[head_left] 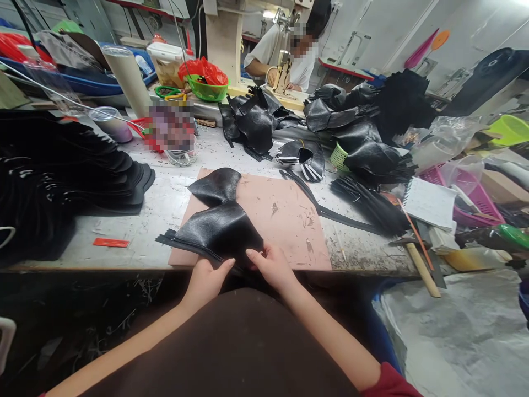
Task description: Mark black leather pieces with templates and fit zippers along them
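Observation:
Both my hands hold a curved black leather piece [219, 229] at the bench's front edge. My left hand [210, 278] is closed on its lower edge, thumb on top and fingers underneath. My right hand [273, 264] pinches the right end between thumb and fingers. A dark strip, perhaps a zipper, runs along the near edge and sticks out to the left. Just beyond lies another shiny black leather piece [217, 184], touching or joined to the first; I cannot tell which. Under both is a pinkish board [285, 220] with worn marks.
Stacked black pieces [103, 182] fill the left, near a red strip [111, 242]. Black leather parts [252, 121] and a black strap [347, 218] lie beyond. A hammer [421, 267] overhangs the right edge, near a notebook [430, 201]. Another person [264, 55] sits behind a sewing machine.

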### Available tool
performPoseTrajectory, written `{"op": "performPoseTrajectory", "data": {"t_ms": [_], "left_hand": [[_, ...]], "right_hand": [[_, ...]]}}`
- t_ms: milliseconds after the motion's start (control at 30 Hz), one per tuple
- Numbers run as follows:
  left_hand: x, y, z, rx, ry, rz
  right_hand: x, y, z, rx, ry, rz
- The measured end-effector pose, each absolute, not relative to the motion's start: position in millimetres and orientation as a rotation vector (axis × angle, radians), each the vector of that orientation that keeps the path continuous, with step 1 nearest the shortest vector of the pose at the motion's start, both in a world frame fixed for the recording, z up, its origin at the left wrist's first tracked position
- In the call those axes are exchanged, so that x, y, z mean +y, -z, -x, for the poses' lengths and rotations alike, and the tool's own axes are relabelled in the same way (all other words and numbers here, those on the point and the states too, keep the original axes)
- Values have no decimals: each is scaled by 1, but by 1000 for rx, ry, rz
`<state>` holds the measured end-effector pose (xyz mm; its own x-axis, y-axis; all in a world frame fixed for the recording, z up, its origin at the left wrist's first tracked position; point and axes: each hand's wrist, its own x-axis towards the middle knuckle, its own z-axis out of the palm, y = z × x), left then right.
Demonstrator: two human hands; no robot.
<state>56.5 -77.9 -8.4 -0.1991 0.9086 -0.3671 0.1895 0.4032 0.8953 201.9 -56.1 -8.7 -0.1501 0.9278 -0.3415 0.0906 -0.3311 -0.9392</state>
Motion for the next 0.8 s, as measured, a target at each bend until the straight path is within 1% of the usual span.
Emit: {"op": "performPoseTrajectory", "data": {"t_ms": [100,200,300,367,467,633,800], "left_hand": [[-79,10,-57,1648,-902,-983],[-79,13,-58,1619,-866,-934],[-78,12,-58,1562,-940,-883],[-78,8,-58,1521,-875,-855],[-77,5,-57,1505,-715,-832],[-79,17,-57,1472,-800,-822],[-80,21,-59,1453,-757,-735]], "right_hand": [[-55,10,-203,-1220,-1576,1465],[-55,10,-204,-1334,-1473,1516],[-56,8,-204,-1410,-1384,1520],[-57,8,-205,-1415,-1361,1490],[-59,8,-205,-1410,-1351,1432],[-58,8,-206,-1373,-1427,1353],[-57,7,-205,-1412,-1352,1331]]}}
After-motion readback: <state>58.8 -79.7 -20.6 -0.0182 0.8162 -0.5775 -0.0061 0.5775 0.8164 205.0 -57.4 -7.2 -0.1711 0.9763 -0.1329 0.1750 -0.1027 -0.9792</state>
